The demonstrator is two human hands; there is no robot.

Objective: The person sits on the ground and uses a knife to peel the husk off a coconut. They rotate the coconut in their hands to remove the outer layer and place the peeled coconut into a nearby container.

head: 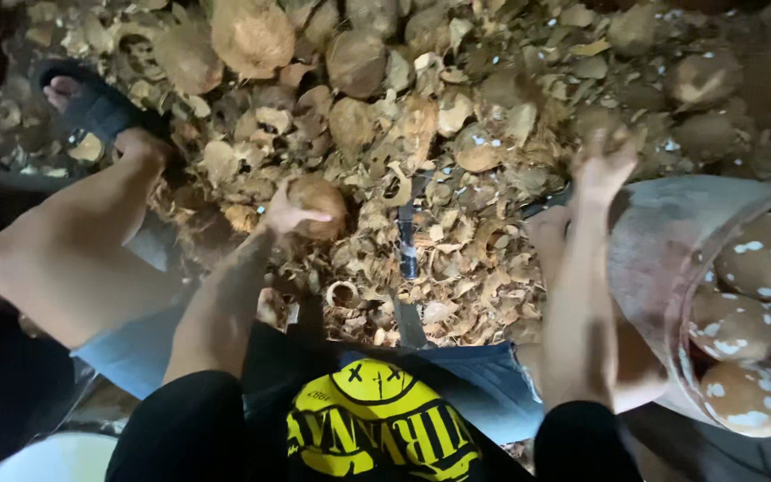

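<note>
The left hand (289, 212) wraps its grip around a round brown husked coconut (317, 205), held over a floor heaped with pale brown husk scraps (457, 268). The right hand (601, 165) is raised and blurred; whether its grip is spread or closed cannot be told. An upright dark metal blade (408, 236) stands between the hands. At right, a grey sack (653, 241) holds peeled brown coconuts with white patches (765, 254).
</note>
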